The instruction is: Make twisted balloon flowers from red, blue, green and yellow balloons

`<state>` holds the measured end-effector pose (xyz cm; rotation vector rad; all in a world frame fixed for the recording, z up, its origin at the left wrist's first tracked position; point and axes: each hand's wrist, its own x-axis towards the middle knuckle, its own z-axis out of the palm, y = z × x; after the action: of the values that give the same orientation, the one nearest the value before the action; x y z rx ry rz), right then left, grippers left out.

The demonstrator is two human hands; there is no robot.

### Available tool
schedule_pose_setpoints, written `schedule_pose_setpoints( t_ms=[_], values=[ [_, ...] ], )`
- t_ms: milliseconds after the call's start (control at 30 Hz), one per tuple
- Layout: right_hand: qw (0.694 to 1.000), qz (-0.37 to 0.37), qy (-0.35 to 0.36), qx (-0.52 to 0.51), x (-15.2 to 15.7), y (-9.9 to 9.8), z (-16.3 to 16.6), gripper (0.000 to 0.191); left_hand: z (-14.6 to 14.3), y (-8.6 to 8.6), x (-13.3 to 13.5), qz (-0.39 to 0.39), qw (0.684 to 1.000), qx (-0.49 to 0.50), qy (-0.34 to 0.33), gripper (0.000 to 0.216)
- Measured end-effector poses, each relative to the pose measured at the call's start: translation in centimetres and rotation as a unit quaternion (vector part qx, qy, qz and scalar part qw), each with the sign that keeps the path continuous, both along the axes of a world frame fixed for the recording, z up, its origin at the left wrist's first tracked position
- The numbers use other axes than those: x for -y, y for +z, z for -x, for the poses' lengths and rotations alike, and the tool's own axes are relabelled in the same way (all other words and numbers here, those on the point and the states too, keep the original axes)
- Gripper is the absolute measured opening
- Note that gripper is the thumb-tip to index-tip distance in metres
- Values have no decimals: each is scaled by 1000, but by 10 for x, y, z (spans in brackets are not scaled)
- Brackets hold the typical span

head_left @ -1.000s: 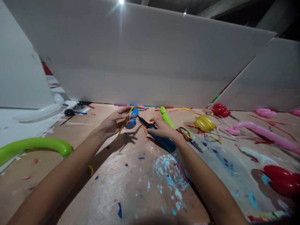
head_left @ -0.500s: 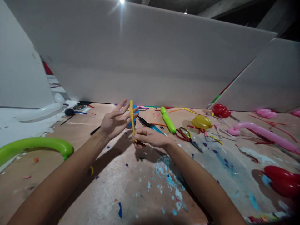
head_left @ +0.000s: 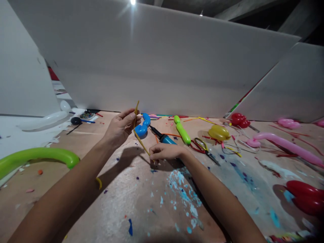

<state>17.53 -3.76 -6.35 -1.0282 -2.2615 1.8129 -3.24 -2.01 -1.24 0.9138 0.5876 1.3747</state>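
A thin yellow uninflated modelling balloon (head_left: 141,143) slants between my two hands above the table. My left hand (head_left: 120,127) pinches it near its upper end, whose tip sticks up past the fingers. Lower and to the right, my right hand (head_left: 164,152) grips the other end between thumb and fingers. Just behind the hands lies a twisted blue balloon (head_left: 143,126). Beside it is a balloon pump (head_left: 164,138) with a black nozzle and blue body, partly hidden by my right hand.
Right of the pump lie a green balloon (head_left: 182,132), scissors (head_left: 205,152), a yellow balloon (head_left: 219,132) and red balloons (head_left: 303,195). A long green balloon (head_left: 43,156) curves at the left. White boards (head_left: 162,64) stand behind the paint-spotted table (head_left: 116,209).
My left hand has closed from spread fingers onto the balloon's upper part. My right hand has moved slightly right and down, and the balloon now slants between both hands.
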Motion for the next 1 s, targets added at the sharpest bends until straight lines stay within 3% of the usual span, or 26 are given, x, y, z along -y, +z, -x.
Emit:
schedule_pose_setpoints(
  t_ms=[100,167,300,400,567,633,800,900,1000],
  values=[
    [1000,20,-1,15,-1,-4,-1,28,1,-2,0,-23,999,-32,12,29],
    [996,-33,-77,-30,1,-1,3,30,-1,-4,2,-53,995,-74,26,32],
    [921,-182,-262,-224,11,15,16,39,-6,-8,9,-155,964,-210,45,27],
    [879,-215,-285,-316,19,28,22,36,-8,-10,13,-241,920,-306,47,18],
    [845,-249,-339,-329,23,33,22,16,-9,-8,18,-298,860,-403,95,17],
    [833,-258,-357,-335,22,32,22,16,-10,-8,19,-288,863,-400,110,19],
    [796,-373,-375,-295,19,30,18,6,-15,-13,20,-233,912,-334,-52,36],
    [778,-460,-353,-242,20,32,16,8,-20,-16,20,-220,922,-308,-85,44],
    [774,-495,-329,-217,19,32,15,11,-21,-17,20,-224,916,-316,-103,40]
  ],
)
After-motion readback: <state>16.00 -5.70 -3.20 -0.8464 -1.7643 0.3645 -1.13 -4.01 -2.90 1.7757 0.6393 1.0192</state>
